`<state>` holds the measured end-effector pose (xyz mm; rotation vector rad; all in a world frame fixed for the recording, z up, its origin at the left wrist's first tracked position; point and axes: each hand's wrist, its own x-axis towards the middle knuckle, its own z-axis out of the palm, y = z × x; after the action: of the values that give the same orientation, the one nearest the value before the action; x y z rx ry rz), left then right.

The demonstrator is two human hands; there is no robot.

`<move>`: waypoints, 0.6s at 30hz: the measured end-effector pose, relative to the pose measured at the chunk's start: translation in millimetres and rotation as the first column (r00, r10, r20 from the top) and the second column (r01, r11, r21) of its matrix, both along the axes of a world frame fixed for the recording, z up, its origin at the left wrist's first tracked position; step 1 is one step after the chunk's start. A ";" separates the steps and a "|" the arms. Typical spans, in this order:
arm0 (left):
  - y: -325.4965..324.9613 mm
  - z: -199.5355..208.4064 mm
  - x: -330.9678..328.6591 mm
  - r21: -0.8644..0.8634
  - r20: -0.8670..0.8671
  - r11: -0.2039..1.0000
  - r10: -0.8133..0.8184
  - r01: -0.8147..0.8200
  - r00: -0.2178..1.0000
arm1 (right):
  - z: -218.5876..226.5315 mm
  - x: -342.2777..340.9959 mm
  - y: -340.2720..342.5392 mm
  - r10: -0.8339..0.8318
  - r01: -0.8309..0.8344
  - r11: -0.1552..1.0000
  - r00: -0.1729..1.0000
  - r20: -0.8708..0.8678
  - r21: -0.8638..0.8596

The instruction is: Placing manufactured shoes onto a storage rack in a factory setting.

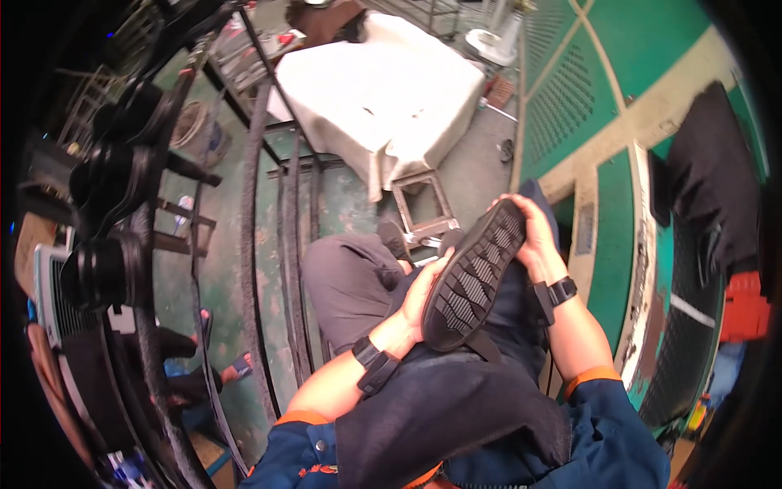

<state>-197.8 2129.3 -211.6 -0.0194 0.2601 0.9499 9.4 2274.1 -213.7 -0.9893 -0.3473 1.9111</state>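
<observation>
The shoe sole you have is black, with patches of thin grey stripes. Your sleeves are dark blue, and your cuffs are bright orange. Your wrist bands are black. The trouser leg by your left arm is grey. In front of you, the big cloth is white with little dark marks. To your right, the panels are green with pale tan edges, and one has rows of dark dots.

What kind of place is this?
Probably a shoe workshop: a black shoe with a grooved sole is being held sole-up, and more glossy black shoes line a dark metal rack.
</observation>
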 end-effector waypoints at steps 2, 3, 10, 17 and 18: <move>1.9 -23.0 -14.7 -0.039 0.123 0.997 -0.062 0.067 0.990 | -35.0 -25.0 12.4 0.100 -0.087 0.990 0.988 0.117 -0.113; 0.0 -25.5 -18.6 -0.125 0.095 0.992 0.004 0.008 0.995 | -47.0 -34.0 13.1 0.146 -0.126 0.974 0.985 0.096 -0.186; -21.0 -38.3 -43.7 -0.205 -0.329 0.978 -0.038 -0.032 0.944 | -46.2 -69.3 -17.0 0.251 -0.252 0.952 0.968 -0.024 -0.173; 93.2 -29.8 -47.2 -0.016 -0.889 0.992 0.042 -0.123 0.456 | -32.9 -88.0 6.6 0.548 -0.640 0.737 0.754 0.364 0.216; 99.5 -54.3 -43.2 -0.007 -0.892 0.991 0.056 -0.137 0.449 | -35.2 -92.5 4.1 0.545 -0.652 0.718 0.744 0.387 0.244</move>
<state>-241.0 2228.7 -266.0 0.4275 1.3202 0.9913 -83.1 2278.1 -248.8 -0.9653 -1.3032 2.1483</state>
